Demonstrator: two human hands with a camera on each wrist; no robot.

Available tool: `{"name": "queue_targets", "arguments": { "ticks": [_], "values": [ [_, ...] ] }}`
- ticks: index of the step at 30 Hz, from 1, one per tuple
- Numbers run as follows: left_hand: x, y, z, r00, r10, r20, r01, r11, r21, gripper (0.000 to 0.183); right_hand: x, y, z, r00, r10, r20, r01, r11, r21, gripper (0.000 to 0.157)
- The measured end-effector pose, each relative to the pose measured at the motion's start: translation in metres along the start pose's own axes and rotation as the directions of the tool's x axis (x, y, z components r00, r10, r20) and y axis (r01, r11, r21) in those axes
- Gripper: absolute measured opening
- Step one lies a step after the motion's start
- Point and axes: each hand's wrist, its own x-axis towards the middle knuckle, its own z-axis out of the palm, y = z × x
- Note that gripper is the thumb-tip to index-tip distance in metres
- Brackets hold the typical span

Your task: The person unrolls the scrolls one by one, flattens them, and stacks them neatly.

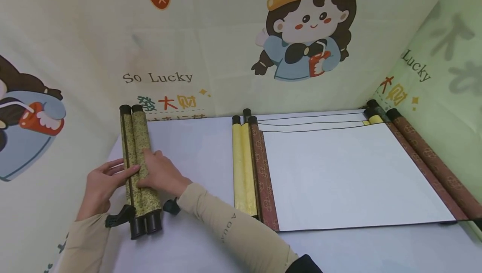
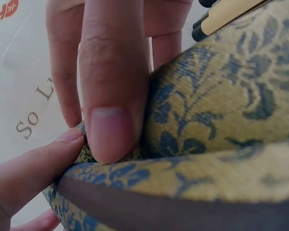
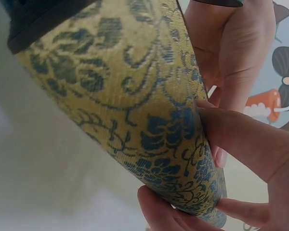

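A hanging scroll (image 1: 149,201), rolled in from both sides into two parallel rolls, stands at the left of the table. Its gold brocade has dark blue flowers, and black knobs cap the ends. My left hand (image 1: 101,184) grips the left roll near mid-length, thumb laid across the front. From the other side my right hand (image 1: 162,173) holds the right roll. In the left wrist view the left thumb (image 2: 111,125) presses at the seam between the rolls (image 2: 216,96). Fingers of the right hand (image 3: 260,144) wrap the brocade (image 3: 106,82) in the right wrist view.
An unrolled scroll with a white sheet (image 1: 354,177) and brown patterned rolls (image 1: 265,177) lies at the right. Yellow rolls (image 1: 238,168) lie against its left side. Patterned cloth walls (image 1: 222,55) rise behind the white table (image 1: 196,243).
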Motion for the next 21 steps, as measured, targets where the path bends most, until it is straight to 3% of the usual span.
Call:
{"name": "queue_targets", "arguments": {
  "ticks": [14, 21],
  "values": [
    [-0.005, 0.019, 0.008, 0.999, 0.035, -0.026, -0.034, 0.999, 0.023, 0.091, -0.003, -0.002, -0.02, 0.999, 0.006, -0.036, -0.006, 1.0, 0.001, 0.087],
    [-0.007, 0.026, 0.015, 0.999, 0.036, -0.008, -0.036, 0.999, -0.041, 0.086, -0.007, 0.0, -0.031, 0.999, 0.021, -0.036, -0.021, 1.0, 0.001, 0.09]
  ]
}}
